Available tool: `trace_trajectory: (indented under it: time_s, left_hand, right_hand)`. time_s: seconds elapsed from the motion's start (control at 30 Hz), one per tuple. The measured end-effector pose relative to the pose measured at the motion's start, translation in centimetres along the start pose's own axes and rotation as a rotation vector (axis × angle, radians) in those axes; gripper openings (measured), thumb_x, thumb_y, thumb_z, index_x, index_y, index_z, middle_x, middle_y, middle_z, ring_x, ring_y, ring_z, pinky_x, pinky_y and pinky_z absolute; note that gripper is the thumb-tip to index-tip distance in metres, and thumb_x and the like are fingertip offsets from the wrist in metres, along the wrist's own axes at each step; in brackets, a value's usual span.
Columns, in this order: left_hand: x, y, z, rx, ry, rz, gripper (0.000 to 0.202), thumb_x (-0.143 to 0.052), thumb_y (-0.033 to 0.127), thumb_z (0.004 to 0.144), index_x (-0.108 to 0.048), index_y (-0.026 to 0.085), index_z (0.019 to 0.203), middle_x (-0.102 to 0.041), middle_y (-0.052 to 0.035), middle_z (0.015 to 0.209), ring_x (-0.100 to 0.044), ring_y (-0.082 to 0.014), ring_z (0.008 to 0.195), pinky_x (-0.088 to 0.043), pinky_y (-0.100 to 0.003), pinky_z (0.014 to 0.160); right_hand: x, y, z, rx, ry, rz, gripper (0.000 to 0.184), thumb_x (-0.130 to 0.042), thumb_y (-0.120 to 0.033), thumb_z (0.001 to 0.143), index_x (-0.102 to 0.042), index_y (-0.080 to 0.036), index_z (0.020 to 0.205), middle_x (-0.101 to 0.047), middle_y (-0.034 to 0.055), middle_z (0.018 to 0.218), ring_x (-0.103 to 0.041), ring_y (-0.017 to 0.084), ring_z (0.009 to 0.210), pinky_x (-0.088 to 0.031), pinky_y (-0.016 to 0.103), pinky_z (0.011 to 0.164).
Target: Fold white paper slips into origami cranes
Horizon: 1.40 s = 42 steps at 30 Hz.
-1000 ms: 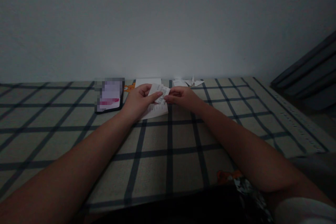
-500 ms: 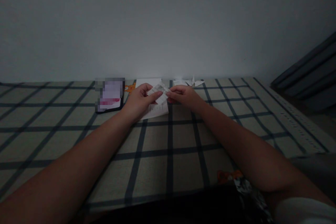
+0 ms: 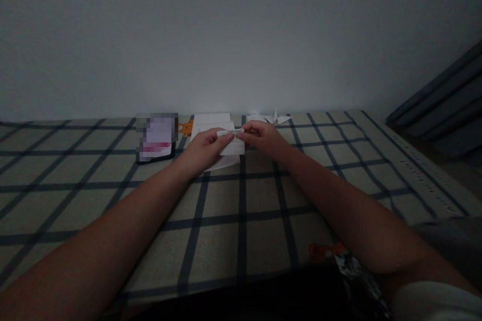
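Observation:
A small folded piece of white paper (image 3: 232,147) is held between my two hands, its upper edge bent over into a narrow strip. My left hand (image 3: 203,149) pinches its left side, thumb on the front. At the upper right corner, my right hand (image 3: 262,135) grips the paper between thumb and fingers. Behind and below it lie white paper sheets (image 3: 211,118) on the checked cloth, partly covered by my left hand. Just beyond my right hand sits a folded paper crane (image 3: 276,119), with more white paper beside it.
A phone (image 3: 157,135), its screen blurred out, lies left of my left hand. The checked cloth (image 3: 226,241) spreads over the surface up to a plain wall (image 3: 241,35). A dark pleated curtain (image 3: 444,100) hangs at the right. Dark clothing fills the bottom edge.
The paper in my hands has turned from a tilted position to a squarer one, and its top edge is now bent into a strip. Both hands stay nearly in place.

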<state>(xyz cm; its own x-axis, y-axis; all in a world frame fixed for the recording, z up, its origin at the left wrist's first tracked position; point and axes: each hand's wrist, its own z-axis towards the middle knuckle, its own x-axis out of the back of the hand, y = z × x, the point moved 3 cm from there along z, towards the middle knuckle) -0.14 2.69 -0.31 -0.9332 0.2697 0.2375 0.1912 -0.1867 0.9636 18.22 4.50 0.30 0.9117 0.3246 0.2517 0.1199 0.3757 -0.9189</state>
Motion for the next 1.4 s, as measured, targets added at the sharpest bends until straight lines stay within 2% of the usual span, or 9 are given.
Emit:
trace_trajectory:
  time_s: [0.13, 0.3, 0.5, 0.6, 0.8, 0.93, 1.1, 1.23, 1.4]
  left_hand:
    - [0.2, 0.0, -0.1, -0.011, 0.023, 0.067, 0.042, -0.069, 0.060, 0.082, -0.072, 0.018, 0.085, -0.062, -0.0002, 0.065, -0.051, -0.0125, 0.054, -0.038, -0.023, 0.049]
    - [0.3, 0.5, -0.3, -0.013, 0.011, 0.153, 0.043, -0.071, 0.059, 0.080, -0.069, 0.017, 0.073, -0.054, 0.0013, 0.056, -0.044, -0.0105, 0.049, -0.030, -0.023, 0.045]
    - [0.6, 0.0, -0.2, 0.000, 0.088, 0.054, 0.041, -0.076, 0.057, 0.076, -0.074, 0.017, 0.084, -0.059, 0.0004, 0.061, -0.048, -0.0109, 0.048, -0.032, -0.023, 0.044]
    - [0.7, -0.5, 0.1, -0.010, 0.116, 0.084, 0.038, -0.080, 0.054, 0.073, -0.076, 0.020, 0.090, -0.053, 0.0035, 0.055, -0.043, -0.0098, 0.044, -0.030, -0.022, 0.043]
    - [0.7, 0.0, 0.3, -0.093, 0.160, 0.002, 0.036, -0.079, 0.053, 0.075, -0.077, 0.020, 0.089, -0.073, -0.0051, 0.084, -0.062, -0.0158, 0.071, -0.048, -0.026, 0.062]
    - [0.6, 0.2, 0.3, -0.073, 0.143, -0.047, 0.035, -0.082, 0.050, 0.073, -0.077, 0.018, 0.086, -0.074, -0.0054, 0.084, -0.064, -0.0167, 0.074, -0.050, -0.028, 0.069]
    - [0.5, 0.2, 0.2, -0.053, 0.117, -0.119, 0.033, -0.083, 0.045, 0.073, -0.075, 0.018, 0.090, -0.073, -0.0038, 0.082, -0.063, -0.0146, 0.071, -0.048, -0.026, 0.067]
    - [0.7, 0.7, 0.2, -0.192, 0.174, 0.027, 0.029, -0.083, 0.043, 0.074, -0.074, 0.018, 0.087, -0.073, -0.0046, 0.085, -0.064, -0.0154, 0.077, -0.049, -0.027, 0.074]
    - [0.7, 1.0, -0.1, -0.203, 0.174, 0.152, 0.035, -0.080, 0.049, 0.074, -0.076, 0.017, 0.090, -0.076, -0.0078, 0.091, -0.066, -0.0185, 0.079, -0.051, -0.029, 0.073]
  right_hand:
    - [0.1, -0.4, -0.2, 0.043, 0.004, -0.058, 0.034, -0.065, -0.050, 0.085, -0.065, -0.017, 0.083, -0.064, 0.0002, 0.074, -0.058, 0.013, 0.070, -0.047, 0.027, 0.066]
    - [0.3, -0.7, -0.3, 0.086, 0.072, -0.181, 0.034, -0.065, -0.048, 0.085, -0.063, -0.017, 0.075, -0.060, -0.0005, 0.070, -0.053, 0.012, 0.066, -0.041, 0.025, 0.061]
    - [-0.1, -0.5, -0.2, 0.045, 0.028, -0.051, 0.033, -0.071, -0.048, 0.080, -0.066, -0.016, 0.087, -0.065, 0.0004, 0.078, -0.058, 0.012, 0.070, -0.045, 0.025, 0.064]
    - [0.0, -0.4, -0.1, 0.062, 0.027, -0.084, 0.030, -0.071, -0.046, 0.080, -0.066, -0.017, 0.084, -0.066, 0.0005, 0.077, -0.057, 0.012, 0.070, -0.045, 0.025, 0.065]
    - [0.3, -0.3, -0.2, 0.094, 0.021, -0.167, 0.033, -0.072, -0.048, 0.080, -0.066, -0.016, 0.080, -0.065, 0.0005, 0.073, -0.056, 0.012, 0.067, -0.043, 0.026, 0.062]
    - [0.3, -0.4, -0.3, 0.115, 0.037, -0.212, 0.034, -0.071, -0.050, 0.082, -0.068, -0.017, 0.081, -0.066, 0.0007, 0.074, -0.057, 0.012, 0.068, -0.043, 0.026, 0.063]
    - [0.3, -0.2, -0.3, 0.133, 0.050, -0.194, 0.034, -0.071, -0.051, 0.083, -0.069, -0.017, 0.082, -0.066, 0.0007, 0.076, -0.058, 0.013, 0.069, -0.043, 0.026, 0.064]
    - [0.3, 0.1, -0.2, 0.108, 0.063, -0.109, 0.036, -0.077, -0.051, 0.077, -0.070, -0.018, 0.091, -0.070, 0.0017, 0.083, -0.062, 0.014, 0.075, -0.047, 0.027, 0.068]
    - [0.4, -0.1, -0.2, 0.129, 0.064, -0.117, 0.037, -0.077, -0.053, 0.077, -0.071, -0.019, 0.093, -0.071, 0.0027, 0.086, -0.062, 0.015, 0.077, -0.049, 0.029, 0.070]
